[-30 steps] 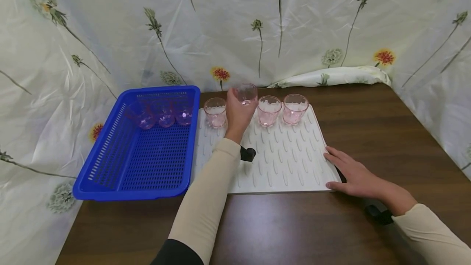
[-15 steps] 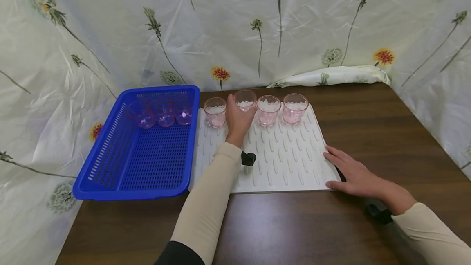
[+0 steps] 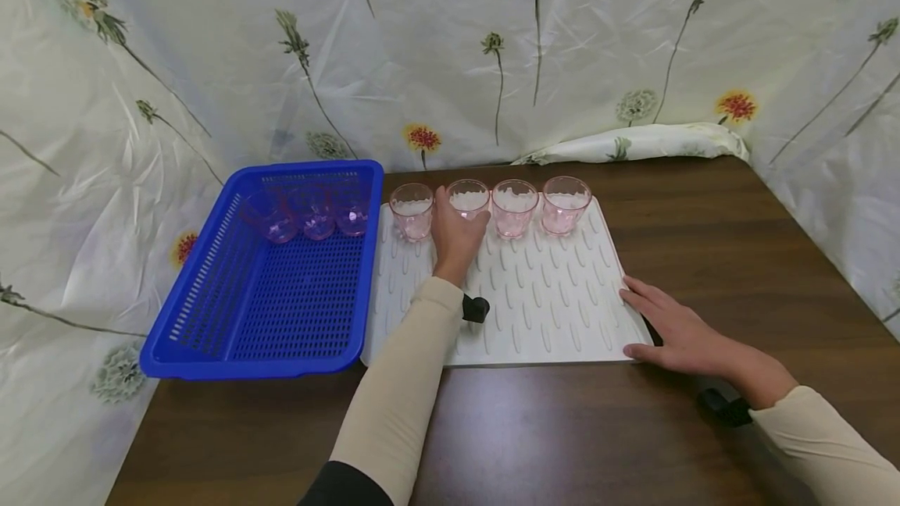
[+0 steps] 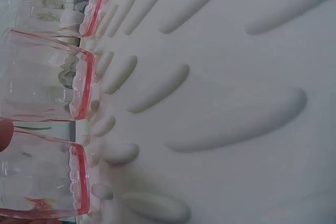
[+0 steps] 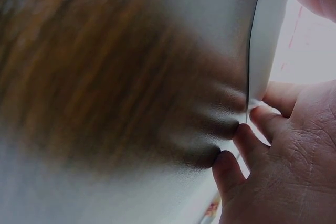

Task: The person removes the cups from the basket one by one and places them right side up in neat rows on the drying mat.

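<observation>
In the head view my left hand (image 3: 457, 242) grips a clear pink glass (image 3: 469, 197) that stands upright on the white ridged drainer board (image 3: 534, 311). To its left stands another pink glass (image 3: 412, 217). Two more glasses stand close on its right, the nearer glass (image 3: 514, 213) and the far-right glass (image 3: 565, 209). The left wrist view shows my thumb (image 4: 4, 134) against the side of the held glass (image 4: 37, 177). My right hand (image 3: 678, 334) rests at the board's right edge, fingers extended; in the right wrist view its fingertips (image 5: 228, 166) touch near the edge.
A blue perforated plastic basket (image 3: 256, 369) stands left of the board, with several pink glasses (image 3: 316, 221) along its far end. Brown wooden table (image 3: 703, 233) extends to the right and front. Behind hangs a flowered curtain (image 3: 436, 61), with a fold lying along the table's back edge.
My left hand has lowered the glass onto the board, into the row between the leftmost glass and the two on the right. The right hand has stayed in place.
</observation>
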`<action>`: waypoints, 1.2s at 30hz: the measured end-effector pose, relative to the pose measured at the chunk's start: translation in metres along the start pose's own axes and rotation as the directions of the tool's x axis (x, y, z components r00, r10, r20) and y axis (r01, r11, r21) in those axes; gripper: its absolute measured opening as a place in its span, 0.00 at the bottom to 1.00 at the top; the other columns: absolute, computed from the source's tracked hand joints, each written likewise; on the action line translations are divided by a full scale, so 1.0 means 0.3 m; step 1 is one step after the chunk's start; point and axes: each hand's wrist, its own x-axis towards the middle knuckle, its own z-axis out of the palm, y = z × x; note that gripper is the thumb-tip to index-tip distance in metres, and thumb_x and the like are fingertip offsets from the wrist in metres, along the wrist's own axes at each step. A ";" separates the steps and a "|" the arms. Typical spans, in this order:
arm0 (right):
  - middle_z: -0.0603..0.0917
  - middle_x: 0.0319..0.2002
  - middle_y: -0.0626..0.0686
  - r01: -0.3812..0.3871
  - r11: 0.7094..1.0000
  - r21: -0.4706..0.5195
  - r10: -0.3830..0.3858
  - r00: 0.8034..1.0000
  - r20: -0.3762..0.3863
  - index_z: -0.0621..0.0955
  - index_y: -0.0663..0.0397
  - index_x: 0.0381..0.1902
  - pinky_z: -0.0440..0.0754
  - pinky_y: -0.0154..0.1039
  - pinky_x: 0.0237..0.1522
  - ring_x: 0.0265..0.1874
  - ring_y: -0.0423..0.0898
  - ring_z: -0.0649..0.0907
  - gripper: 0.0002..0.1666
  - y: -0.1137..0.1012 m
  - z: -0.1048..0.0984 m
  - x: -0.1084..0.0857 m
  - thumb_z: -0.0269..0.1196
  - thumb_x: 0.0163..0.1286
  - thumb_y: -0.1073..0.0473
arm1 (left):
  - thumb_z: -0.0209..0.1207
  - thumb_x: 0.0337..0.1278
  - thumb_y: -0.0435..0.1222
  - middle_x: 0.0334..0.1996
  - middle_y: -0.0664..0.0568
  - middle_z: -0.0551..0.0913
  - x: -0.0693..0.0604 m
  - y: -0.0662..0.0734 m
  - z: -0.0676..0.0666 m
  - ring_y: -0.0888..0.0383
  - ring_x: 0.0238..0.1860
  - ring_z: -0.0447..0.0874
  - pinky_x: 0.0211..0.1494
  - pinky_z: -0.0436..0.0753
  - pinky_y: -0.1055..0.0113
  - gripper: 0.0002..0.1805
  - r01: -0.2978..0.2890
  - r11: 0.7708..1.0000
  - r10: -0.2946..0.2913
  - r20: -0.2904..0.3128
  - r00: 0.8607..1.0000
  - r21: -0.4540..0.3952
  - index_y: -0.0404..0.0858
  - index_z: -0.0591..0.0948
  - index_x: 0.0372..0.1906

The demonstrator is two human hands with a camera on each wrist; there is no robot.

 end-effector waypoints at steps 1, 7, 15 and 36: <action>0.58 0.75 0.67 0.000 1.000 0.000 0.000 1.000 0.000 0.62 0.65 0.73 0.68 0.71 0.61 0.70 0.67 0.62 0.52 0.000 0.000 0.000 0.67 0.61 0.43 | 0.69 0.55 0.41 0.74 0.42 0.64 -0.001 0.000 0.002 0.47 0.75 0.63 0.78 0.64 0.56 0.47 -0.005 1.000 0.005 -0.008 1.000 0.003 0.38 0.57 0.76; 0.58 0.74 0.68 0.002 1.000 -0.005 -0.002 1.000 -0.009 0.63 0.65 0.73 0.69 0.71 0.61 0.70 0.67 0.63 0.52 -0.002 0.001 0.000 0.67 0.60 0.43 | 0.69 0.55 0.41 0.73 0.42 0.67 -0.012 0.001 0.011 0.47 0.73 0.67 0.76 0.67 0.57 0.46 -0.008 0.999 0.011 -0.046 0.999 0.052 0.39 0.58 0.75; 0.58 0.74 0.68 0.005 1.000 -0.008 -0.005 1.000 -0.009 0.63 0.66 0.73 0.68 0.72 0.61 0.69 0.67 0.63 0.52 0.002 0.004 0.000 0.67 0.59 0.42 | 0.69 0.55 0.44 0.73 0.43 0.68 -0.024 0.012 0.014 0.46 0.72 0.70 0.74 0.70 0.56 0.46 0.040 0.991 -0.026 -0.108 0.994 0.128 0.41 0.59 0.75; 0.58 0.75 0.67 0.006 1.000 0.003 -0.006 1.000 -0.004 0.62 0.66 0.73 0.69 0.70 0.61 0.70 0.67 0.62 0.51 0.001 0.001 0.000 0.67 0.61 0.44 | 0.70 0.52 0.52 0.72 0.46 0.67 -0.037 0.065 -0.003 0.44 0.68 0.73 0.65 0.78 0.50 0.53 0.013 0.937 0.032 -0.124 0.992 0.348 0.40 0.53 0.77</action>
